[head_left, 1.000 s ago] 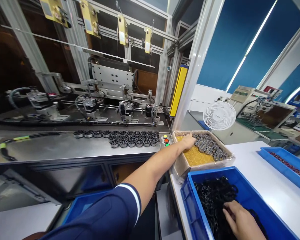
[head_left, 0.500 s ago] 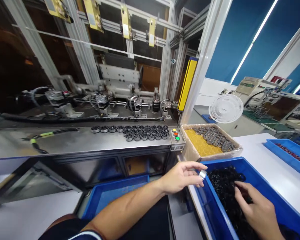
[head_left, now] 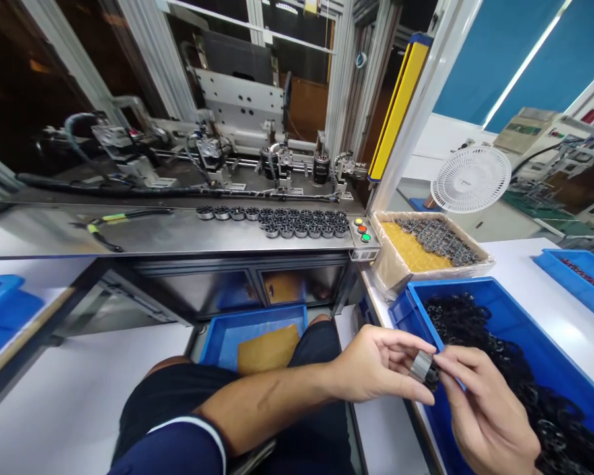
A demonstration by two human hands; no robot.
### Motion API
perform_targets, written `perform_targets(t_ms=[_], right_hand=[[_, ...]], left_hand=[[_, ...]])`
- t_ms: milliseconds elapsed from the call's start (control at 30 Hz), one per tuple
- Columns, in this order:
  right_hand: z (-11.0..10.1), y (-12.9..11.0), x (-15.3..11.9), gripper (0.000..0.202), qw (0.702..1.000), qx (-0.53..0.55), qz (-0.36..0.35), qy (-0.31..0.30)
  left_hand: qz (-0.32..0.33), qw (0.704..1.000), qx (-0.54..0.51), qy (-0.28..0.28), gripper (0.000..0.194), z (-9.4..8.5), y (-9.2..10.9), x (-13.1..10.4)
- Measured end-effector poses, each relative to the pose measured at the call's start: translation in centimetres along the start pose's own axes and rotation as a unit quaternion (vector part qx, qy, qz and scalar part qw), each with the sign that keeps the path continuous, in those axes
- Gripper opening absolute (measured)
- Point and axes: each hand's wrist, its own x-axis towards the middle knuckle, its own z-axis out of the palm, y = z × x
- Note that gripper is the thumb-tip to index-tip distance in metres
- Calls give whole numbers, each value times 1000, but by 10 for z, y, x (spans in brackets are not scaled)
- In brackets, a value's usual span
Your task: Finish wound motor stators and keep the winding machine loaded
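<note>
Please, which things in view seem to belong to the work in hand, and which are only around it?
Seemingly the work:
silver ring, in the left hand
black part, apparently pinched by the right hand
blue bin
lined carton
rows of ringed parts

Probably only around it:
white fan
far-right blue tray
brown sheet

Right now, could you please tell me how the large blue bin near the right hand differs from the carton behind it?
The blue bin has a bare rim, while the carton has clear plastic over its edges. The blue bin holds a jumbled heap of black parts, whereas the carton holds grey rings packed closely beside a yellow-brown surface. Both are open-topped and hold many pieces.
</note>
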Motion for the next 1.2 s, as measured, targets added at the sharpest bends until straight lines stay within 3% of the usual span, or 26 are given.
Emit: perform_targets(t_ms=[267,467,767,900,1000,1033,1067,1100,1133,1200], right_hand=[[-5,-1,5,49,997,-31,-48,-49],[-3,7,3,40,993,-80,-69,-51],[-2,15,-4,41,987,-109,-96,-70],[-1,17,-4,50,984,-126,-100,-72],[-16,51,-1,45,992,-113,-11,-59],[-25,69,-1,43,990,-122,61,-37],[-34,89,-3,43,975,-151,164,-5],[-43,109,-6,43,959,-174,221,9],[-50,128,-9,43,949,-185,256,4],[-57,156,-19,36,937,-173,298,-62]], left_hand=[[50,998,35,20,78,0,2,-3],[24,998,43,28,81,-3,3,-3],[7,997,71,30,86,-9,-4,-3],[23,995,93,12,75,-11,-8,-4],[97,974,205,2,57,-13,-2,-6],[114,960,255,6,52,-14,1,-6],[123,947,295,16,47,-16,5,-5],[118,941,317,28,44,-18,9,-4],[104,942,318,38,43,-20,12,-3],[70,957,279,45,48,-23,16,0]])
